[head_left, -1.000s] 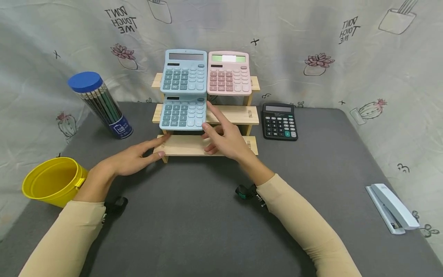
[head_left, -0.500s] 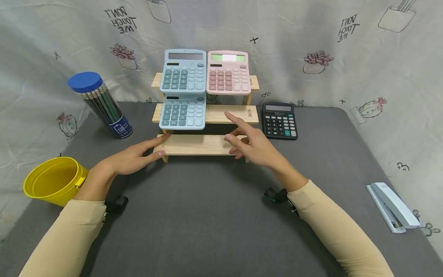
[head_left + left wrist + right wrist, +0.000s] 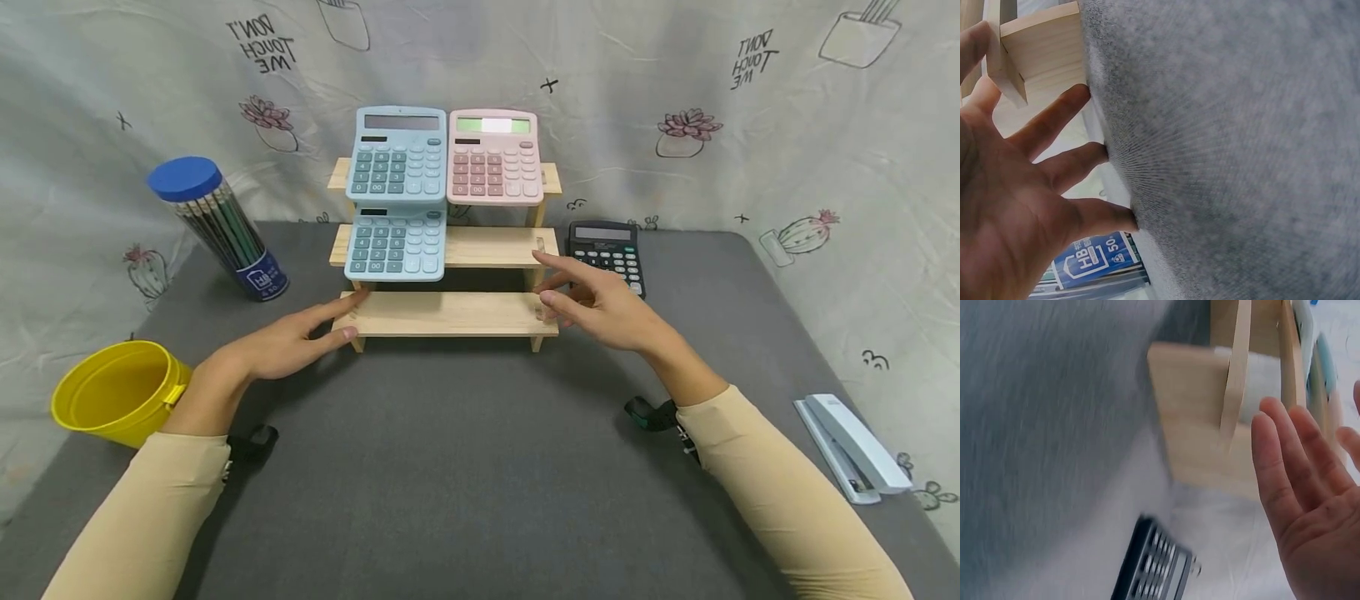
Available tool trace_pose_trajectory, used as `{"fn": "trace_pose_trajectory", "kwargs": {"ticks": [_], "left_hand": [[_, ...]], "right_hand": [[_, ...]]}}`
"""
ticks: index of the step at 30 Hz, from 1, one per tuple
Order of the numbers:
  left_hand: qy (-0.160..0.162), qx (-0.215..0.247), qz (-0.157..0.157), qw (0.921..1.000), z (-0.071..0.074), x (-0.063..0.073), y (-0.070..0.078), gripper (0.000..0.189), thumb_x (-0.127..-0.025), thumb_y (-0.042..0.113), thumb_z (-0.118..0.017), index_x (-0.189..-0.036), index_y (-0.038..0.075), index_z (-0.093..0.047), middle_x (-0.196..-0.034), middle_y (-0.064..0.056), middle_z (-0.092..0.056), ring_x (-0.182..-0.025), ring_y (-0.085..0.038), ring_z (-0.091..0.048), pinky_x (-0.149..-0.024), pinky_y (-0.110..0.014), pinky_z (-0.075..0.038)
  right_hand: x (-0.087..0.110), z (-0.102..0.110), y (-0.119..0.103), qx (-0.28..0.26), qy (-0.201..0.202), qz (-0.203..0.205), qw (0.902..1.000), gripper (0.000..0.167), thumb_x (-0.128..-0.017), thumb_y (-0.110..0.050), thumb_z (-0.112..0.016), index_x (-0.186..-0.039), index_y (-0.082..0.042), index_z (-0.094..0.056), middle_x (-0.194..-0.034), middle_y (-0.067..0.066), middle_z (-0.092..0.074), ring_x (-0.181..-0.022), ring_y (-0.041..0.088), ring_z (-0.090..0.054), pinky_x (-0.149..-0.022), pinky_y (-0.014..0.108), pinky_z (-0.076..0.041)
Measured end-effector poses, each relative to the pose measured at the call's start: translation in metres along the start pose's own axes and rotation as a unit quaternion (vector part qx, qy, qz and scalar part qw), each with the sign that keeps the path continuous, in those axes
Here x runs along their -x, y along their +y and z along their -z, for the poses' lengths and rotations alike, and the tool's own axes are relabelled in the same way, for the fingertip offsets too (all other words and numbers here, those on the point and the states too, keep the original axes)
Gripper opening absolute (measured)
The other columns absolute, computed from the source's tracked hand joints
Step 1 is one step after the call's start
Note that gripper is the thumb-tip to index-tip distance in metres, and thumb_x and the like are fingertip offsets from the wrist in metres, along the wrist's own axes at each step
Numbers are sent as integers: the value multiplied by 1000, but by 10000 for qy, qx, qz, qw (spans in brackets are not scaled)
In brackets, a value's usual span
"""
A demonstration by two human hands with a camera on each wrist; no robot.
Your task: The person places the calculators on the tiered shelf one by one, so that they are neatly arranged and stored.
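A three-tier wooden shelf (image 3: 450,315) stands at the back of the table. On its top tier lean a blue calculator (image 3: 400,155) and a pink calculator (image 3: 495,158); a second blue calculator (image 3: 396,245) leans on the left of the middle tier. My left hand (image 3: 288,342) rests at the left end of the bottom tier, fingers spread, three fingertips down on the table cloth in the left wrist view. My right hand (image 3: 600,302), holding nothing, is by the shelf's right end with fingers extended. Behind it a black calculator (image 3: 603,235) lies on the table, partly hidden by that hand.
A clear tub of pencils (image 3: 225,225) with a blue lid stands at the back left. Left of my left forearm is a yellow bucket (image 3: 120,392). A pale blue stapler (image 3: 851,448) lies near the right edge, and a printed curtain (image 3: 615,100) hangs behind.
My right hand has moved right, from beside the lower blue calculator to the shelf's right end, now overlapping the black calculator. My left hand has stayed in place.
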State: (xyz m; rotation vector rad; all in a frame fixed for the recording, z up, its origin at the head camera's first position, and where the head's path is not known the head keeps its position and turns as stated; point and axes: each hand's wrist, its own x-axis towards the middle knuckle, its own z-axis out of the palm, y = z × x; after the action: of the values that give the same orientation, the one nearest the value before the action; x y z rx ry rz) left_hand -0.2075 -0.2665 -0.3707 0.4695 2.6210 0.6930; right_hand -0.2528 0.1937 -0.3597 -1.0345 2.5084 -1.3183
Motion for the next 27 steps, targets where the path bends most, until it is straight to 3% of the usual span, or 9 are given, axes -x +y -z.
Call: {"fn": "trace_pose_trajectory", "kwargs": {"ticks": [6, 12, 22, 27], "left_hand": [[38, 0, 11, 10000, 0, 1, -1, 64, -109, 55, -40, -165, 40, -12, -173, -8, -12, -154, -47, -17, -114, -74, -18], [-13, 26, -32, 10000, 0, -1, 1, 65, -109, 55, -40, -165, 38, -12, -173, -9, -12, -155, -47, -16, -114, -74, -17], [-30, 110, -44, 9999, 0, 0, 1, 66, -109, 53, -41, -166, 36, -12, -173, -8, -10, -155, -46, -15, -115, -75, -16], [-130, 116, -19, 9998, 3, -2, 1, 66, -109, 54, -40, -166, 37, -10, -173, -10, -8, -156, -46, -13, -115, -75, -15]], "right_hand": [[8, 17, 15, 237, 343, -314, 9986, 53, -105, -24, -62, -156, -24, -47, -124, 8, -68, -90, 27, -71, -77, 35, -58], [15, 31, 32, 555, 840, -683, 9926, 46, -101, -32, -68, -146, -25, -58, -113, 0, -69, -87, 29, -69, -70, 33, -52], [10, 50, 52, 665, 1348, -859, 9849, 43, -100, -23, -70, -142, -15, -62, -117, 9, -71, -88, 20, -67, -69, 24, -47], [10, 60, 59, 922, 1427, -1030, 9801, 45, -101, -30, -68, -144, -17, -60, -119, 9, -69, -91, 21, -66, -69, 25, -48]]}}
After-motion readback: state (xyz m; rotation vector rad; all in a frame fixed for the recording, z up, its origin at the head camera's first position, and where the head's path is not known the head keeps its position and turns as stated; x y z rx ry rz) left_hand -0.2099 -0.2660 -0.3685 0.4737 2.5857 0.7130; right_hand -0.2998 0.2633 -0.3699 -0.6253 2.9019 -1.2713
